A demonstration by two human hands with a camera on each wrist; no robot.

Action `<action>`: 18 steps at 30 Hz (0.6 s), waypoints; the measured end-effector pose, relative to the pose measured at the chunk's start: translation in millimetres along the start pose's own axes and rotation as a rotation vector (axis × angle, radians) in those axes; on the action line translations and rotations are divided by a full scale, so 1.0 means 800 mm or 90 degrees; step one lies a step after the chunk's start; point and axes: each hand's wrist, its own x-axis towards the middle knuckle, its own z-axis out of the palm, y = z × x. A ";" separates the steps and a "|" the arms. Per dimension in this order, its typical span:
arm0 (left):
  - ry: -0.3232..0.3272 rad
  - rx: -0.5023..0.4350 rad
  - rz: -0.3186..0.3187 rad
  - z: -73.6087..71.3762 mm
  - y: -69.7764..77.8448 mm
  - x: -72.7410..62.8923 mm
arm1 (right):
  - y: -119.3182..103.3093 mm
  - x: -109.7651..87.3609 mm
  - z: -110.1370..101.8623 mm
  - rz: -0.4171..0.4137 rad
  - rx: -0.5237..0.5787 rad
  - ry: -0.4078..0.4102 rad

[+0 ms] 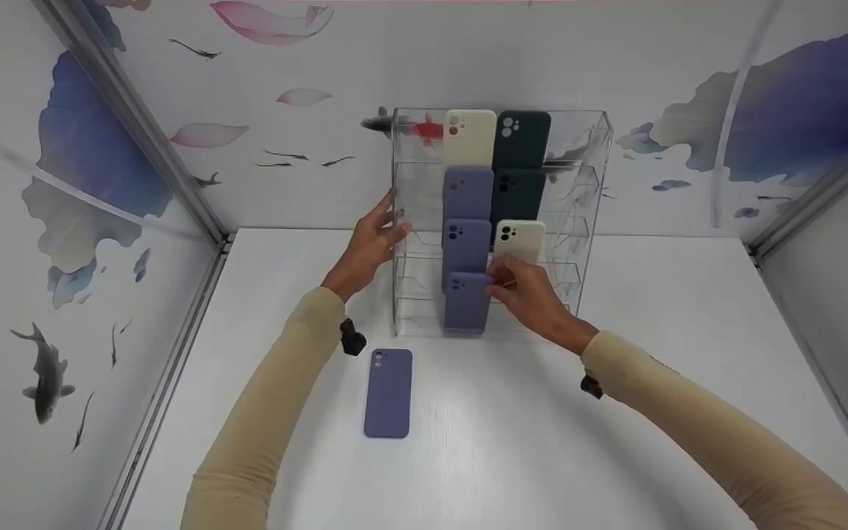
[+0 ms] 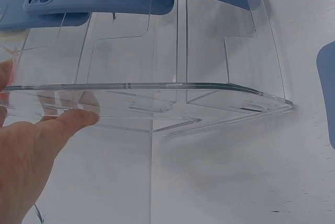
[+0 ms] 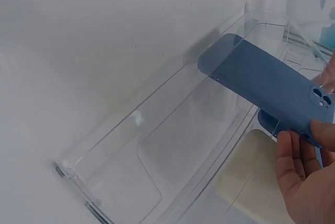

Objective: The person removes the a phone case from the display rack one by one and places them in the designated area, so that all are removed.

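A clear acrylic tiered rack (image 1: 413,316) stands against the back wall with phone cases in two columns. My right hand (image 1: 531,294) pinches the upper edge of a purple phone case (image 1: 467,305) in the lowest tier; the right wrist view shows thumb and fingers on this blue-looking case (image 3: 261,80). Behind that hand is a cream phone case (image 1: 520,239). My left hand (image 1: 365,250) rests against the rack's left side, its thumb (image 2: 84,118) touching the clear panel. Another purple phone case (image 1: 388,394) lies flat on the table, camera holes away from me.
Higher in the rack stand a cream case (image 1: 470,140), two dark green cases (image 1: 523,140) and two more purple cases (image 1: 468,191). The white table (image 1: 542,456) is bounded by printed panels (image 1: 306,191) and metal frame rails (image 1: 137,118).
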 end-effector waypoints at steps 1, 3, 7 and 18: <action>0.000 -0.001 0.000 0.000 0.000 0.000 | 0.000 -0.001 0.000 0.000 0.000 0.002; -0.001 -0.003 -0.001 0.000 -0.001 0.000 | -0.001 -0.003 -0.002 0.001 0.002 0.006; -0.001 -0.003 -0.004 0.001 -0.001 0.000 | -0.006 -0.005 -0.006 0.000 0.005 0.025; 0.001 -0.006 -0.011 0.000 0.000 0.003 | -0.024 -0.008 -0.025 -0.055 0.003 0.068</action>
